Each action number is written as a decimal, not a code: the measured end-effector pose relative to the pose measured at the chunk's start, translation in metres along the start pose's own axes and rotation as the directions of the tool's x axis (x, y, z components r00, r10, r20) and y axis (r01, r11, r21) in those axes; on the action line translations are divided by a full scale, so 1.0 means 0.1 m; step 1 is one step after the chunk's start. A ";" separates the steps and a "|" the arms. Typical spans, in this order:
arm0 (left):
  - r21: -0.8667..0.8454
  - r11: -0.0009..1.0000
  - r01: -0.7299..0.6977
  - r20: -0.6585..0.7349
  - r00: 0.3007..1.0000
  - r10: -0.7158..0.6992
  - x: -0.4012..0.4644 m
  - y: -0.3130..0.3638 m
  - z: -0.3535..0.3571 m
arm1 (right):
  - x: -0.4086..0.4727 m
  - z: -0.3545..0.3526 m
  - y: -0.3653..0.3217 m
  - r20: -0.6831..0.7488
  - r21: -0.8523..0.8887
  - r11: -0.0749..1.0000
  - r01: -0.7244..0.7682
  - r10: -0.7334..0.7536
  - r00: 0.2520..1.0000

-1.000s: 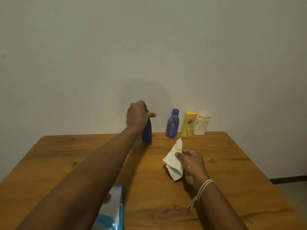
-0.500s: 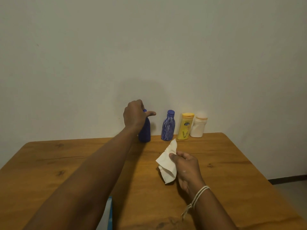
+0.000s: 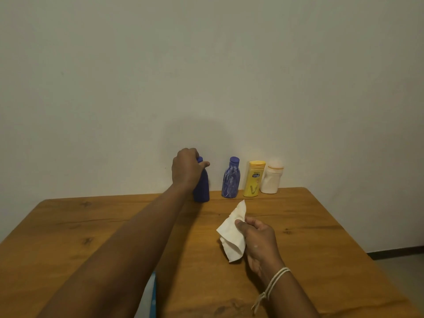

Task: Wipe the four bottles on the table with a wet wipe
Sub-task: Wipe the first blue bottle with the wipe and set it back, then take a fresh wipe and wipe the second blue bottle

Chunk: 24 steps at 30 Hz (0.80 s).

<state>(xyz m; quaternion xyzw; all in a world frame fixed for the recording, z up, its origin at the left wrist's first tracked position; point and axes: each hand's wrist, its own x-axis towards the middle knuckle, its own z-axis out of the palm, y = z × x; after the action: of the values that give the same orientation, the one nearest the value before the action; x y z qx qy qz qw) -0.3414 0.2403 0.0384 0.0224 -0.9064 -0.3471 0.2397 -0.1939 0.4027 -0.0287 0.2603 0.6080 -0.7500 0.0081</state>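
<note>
Four bottles line the far edge of the wooden table (image 3: pixel 68 226), against the wall. My left hand (image 3: pixel 187 167) is wrapped around the neck of the dark blue bottle (image 3: pixel 202 188), the leftmost one, which stands upright on the table. To its right stand a blue bottle with white streaks (image 3: pixel 231 179), a yellow bottle (image 3: pixel 253 179) and a white bottle (image 3: pixel 271 180). Nearer to me, my right hand (image 3: pixel 259 242) pinches a crumpled white wet wipe (image 3: pixel 232 235) above the table's middle.
A blue and white wipe pack (image 3: pixel 150 297) peeks out below my left forearm at the near edge. The plain wall rises right behind the bottles. The table's right edge drops to a grey floor (image 3: pixel 403 271).
My left hand has carried the dark blue bottle back toward the wall and set it down in line with the others. My right hand with the wipe has barely moved.
</note>
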 end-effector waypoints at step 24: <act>-0.002 1.000 0.009 -0.085 0.996 -0.009 -0.42 0.12 -0.21 | -0.31 -0.04 -0.26 0.291 0.188 0.978 -0.088 0.030 0.956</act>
<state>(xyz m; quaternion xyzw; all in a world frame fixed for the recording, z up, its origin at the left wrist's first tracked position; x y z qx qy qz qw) -0.2936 0.2455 0.0421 0.0410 -0.8950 -0.3475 0.2768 -0.1739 0.4039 0.0065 0.1665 0.5144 -0.8361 0.0926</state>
